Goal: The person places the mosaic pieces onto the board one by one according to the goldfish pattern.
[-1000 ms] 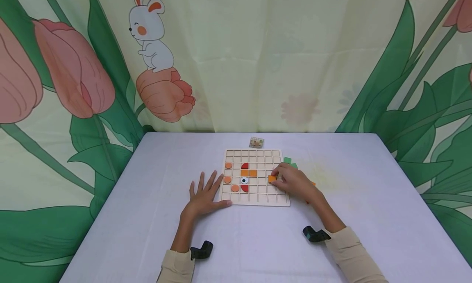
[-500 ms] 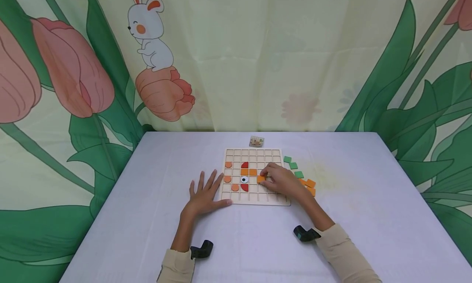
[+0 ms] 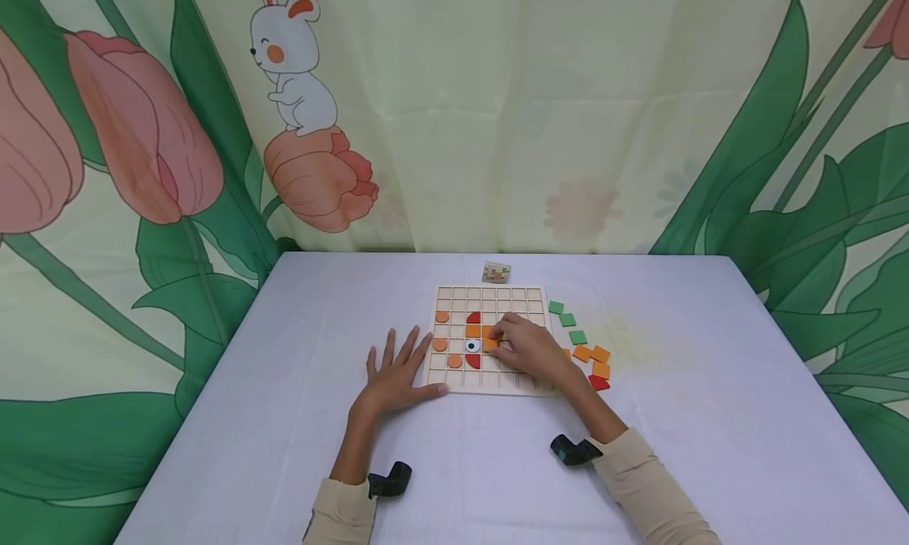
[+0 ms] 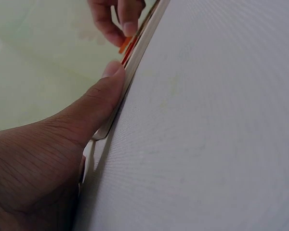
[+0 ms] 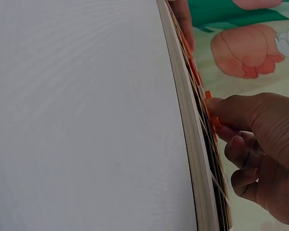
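A wooden grid board (image 3: 511, 382) lies on the table. In the head view my right hand (image 3: 529, 349) pinches an orange square tile (image 3: 488, 345) over a cell right of the round eye tile (image 3: 473, 345); the right wrist view shows thumb and fingers on that orange tile (image 5: 212, 110). My left hand (image 3: 390, 385) rests with spread, straight fingers at the board's left edge, its thumb on the near corner. Round peach tiles (image 3: 440, 345), red quarter-round tiles (image 3: 473, 361) and an orange square (image 3: 473, 331) sit in the cells.
Right of the board lie loose green squares (image 3: 566, 320), orange squares (image 3: 600, 370) and a red piece (image 3: 599, 382). Behind the board is a small patterned card or box (image 3: 496, 273). A white cloth covers the table (image 3: 490, 466), with a printed curtain (image 3: 461, 135) behind.
My right hand has moved left across the board with the orange square tile, from the right-hand columns to beside the eye tile. My left hand has stayed in place.
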`<move>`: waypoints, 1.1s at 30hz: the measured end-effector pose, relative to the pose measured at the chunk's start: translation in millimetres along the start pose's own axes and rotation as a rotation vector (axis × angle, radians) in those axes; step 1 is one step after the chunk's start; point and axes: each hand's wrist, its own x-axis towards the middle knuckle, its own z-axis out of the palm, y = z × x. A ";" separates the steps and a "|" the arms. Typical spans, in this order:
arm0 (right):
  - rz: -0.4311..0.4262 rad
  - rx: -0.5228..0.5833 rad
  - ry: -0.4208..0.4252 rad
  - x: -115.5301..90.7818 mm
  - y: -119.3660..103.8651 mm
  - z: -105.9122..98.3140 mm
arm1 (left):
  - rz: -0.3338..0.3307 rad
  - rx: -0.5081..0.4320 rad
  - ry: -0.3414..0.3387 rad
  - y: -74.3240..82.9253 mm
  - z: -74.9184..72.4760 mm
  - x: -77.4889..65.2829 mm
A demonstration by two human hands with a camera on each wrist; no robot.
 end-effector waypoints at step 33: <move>0.016 0.004 -0.021 1.0 -2.5 0.9 | -0.008 0.006 0.001 3.8 -2.3 -1.6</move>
